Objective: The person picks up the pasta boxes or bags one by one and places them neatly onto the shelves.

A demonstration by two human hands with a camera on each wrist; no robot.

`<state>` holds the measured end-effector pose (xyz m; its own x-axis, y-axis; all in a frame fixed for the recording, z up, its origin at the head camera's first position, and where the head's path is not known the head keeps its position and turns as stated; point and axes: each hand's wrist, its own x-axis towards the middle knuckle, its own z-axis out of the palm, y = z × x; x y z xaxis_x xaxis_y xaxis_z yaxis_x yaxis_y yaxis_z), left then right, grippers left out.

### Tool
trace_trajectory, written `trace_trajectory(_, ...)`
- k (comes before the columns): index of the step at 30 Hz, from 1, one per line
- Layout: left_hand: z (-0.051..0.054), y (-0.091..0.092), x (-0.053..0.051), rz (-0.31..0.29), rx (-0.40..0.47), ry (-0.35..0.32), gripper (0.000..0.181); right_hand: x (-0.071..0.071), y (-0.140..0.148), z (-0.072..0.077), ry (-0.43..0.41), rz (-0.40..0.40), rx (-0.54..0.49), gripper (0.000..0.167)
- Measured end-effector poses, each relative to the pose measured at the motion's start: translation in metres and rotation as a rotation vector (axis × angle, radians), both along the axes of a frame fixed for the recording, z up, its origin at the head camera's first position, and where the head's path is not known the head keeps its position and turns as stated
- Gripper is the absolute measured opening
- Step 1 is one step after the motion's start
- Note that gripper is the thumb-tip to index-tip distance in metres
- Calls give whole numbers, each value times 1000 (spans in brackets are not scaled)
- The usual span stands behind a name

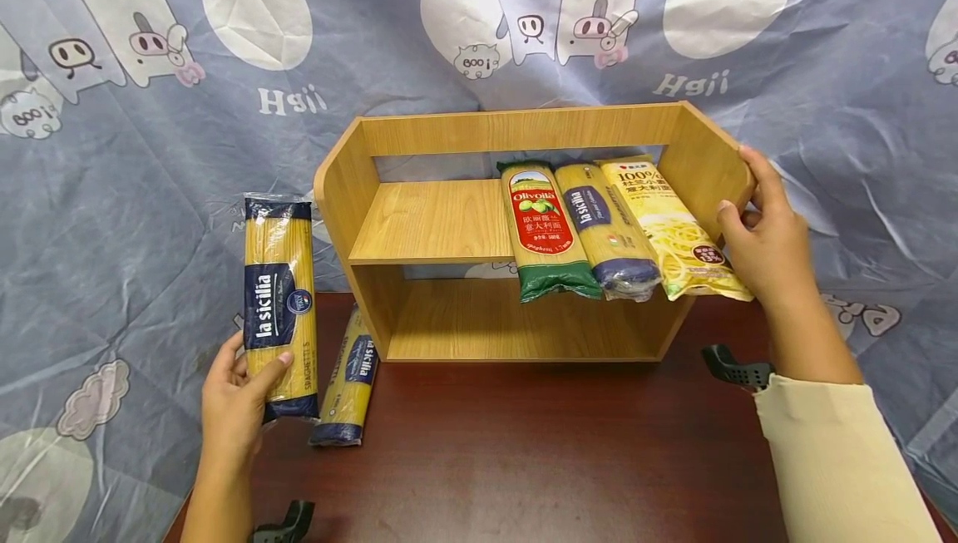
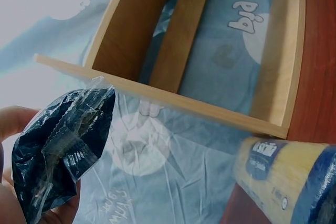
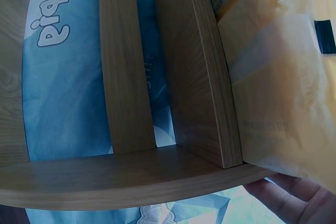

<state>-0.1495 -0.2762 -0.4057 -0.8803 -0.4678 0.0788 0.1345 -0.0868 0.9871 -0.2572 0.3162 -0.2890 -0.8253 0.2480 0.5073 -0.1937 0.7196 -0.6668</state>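
Observation:
My left hand (image 1: 235, 397) grips a la sicilia spaghetti pack (image 1: 279, 302) near its lower end. The pack stands nearly upright left of the wooden shelf (image 1: 516, 131). In the left wrist view, its dark blue crimped end (image 2: 68, 145) faces the camera. At the shelf's right side panel, my right hand (image 1: 774, 244) holds the front edge between thumb and fingers. On the upper board lie a red-labelled Olivoilà pack (image 1: 542, 227), another la sicilia pack (image 1: 606, 227) and a yellow pasta bag (image 1: 669, 227). Their front ends overhang the board.
Another la sicilia pack (image 1: 348, 381) lies on the dark red table (image 1: 524, 451) against the shelf's left side. The lower board (image 1: 516, 318) is visible under the overhanging packs. A patterned blue-grey cloth (image 1: 389, 44) hangs behind and beside the shelf.

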Motion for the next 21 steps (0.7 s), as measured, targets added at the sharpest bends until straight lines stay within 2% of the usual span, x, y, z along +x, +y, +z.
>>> trace_trajectory(10, 10, 7, -5, 18, 8, 105, 60, 2, 1, 0, 10, -17, 8, 63)
trace_trajectory(21, 22, 17, -8, 43, 40, 218, 60, 1, 0, 1, -17, -18, 16, 65)
